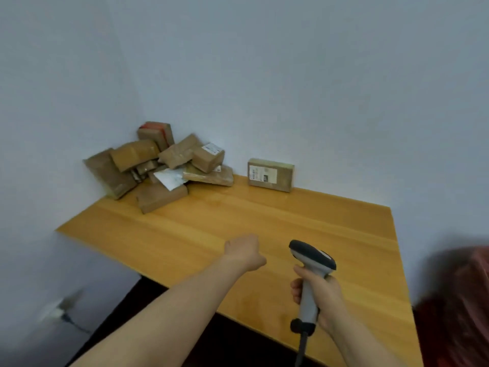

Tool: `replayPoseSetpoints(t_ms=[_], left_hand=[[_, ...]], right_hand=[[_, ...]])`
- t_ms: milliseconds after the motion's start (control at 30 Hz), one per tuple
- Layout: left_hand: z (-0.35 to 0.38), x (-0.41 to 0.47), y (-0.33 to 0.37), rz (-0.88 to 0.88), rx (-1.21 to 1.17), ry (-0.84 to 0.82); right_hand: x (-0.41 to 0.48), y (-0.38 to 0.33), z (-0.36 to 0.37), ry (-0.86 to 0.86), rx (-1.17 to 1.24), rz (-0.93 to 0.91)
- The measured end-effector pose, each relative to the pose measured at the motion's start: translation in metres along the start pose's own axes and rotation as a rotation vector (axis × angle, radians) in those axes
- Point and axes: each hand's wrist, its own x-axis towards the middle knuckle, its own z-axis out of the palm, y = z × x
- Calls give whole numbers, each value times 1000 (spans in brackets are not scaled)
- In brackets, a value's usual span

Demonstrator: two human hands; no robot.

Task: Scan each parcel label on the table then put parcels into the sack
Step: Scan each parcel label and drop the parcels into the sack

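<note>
Your right hand (321, 295) is wrapped around the grey handle of the barcode scanner (311, 260), holding it upright over the near right part of the wooden table (264, 221), its dark head pointing left and away from you. The scanner's cable (301, 348) drops off the near edge. Your left hand (244, 251) reaches out over the table just left of the scanner with fingers curled under in a fist, and nothing shows in it. The pile of brown parcels (158, 165) sits in the far left corner against the wall. A single parcel (270, 174) stands on edge against the far wall, apart to the pile's right, its white label (262, 172) facing you. The red sack (457, 300), blurred, is at the right edge beside the table.
</note>
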Motion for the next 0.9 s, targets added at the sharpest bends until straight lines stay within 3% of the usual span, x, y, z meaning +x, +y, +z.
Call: replayPoseSetpoints(t_ms=[300,700,767,900], left_hand=[[-104,38,-222,-210,-204,125],[-174,134,-328,-383,-253,337],[-186,147,-337,-431,-396,383],[-218,183,-362,-546,-977,476]], right_hand=[[58,-35,236,-178,0,-15],[158,-92,367,-309,12,25],[170,-96,381,-307,37,50],[193,-105,408,-308,46,64]])
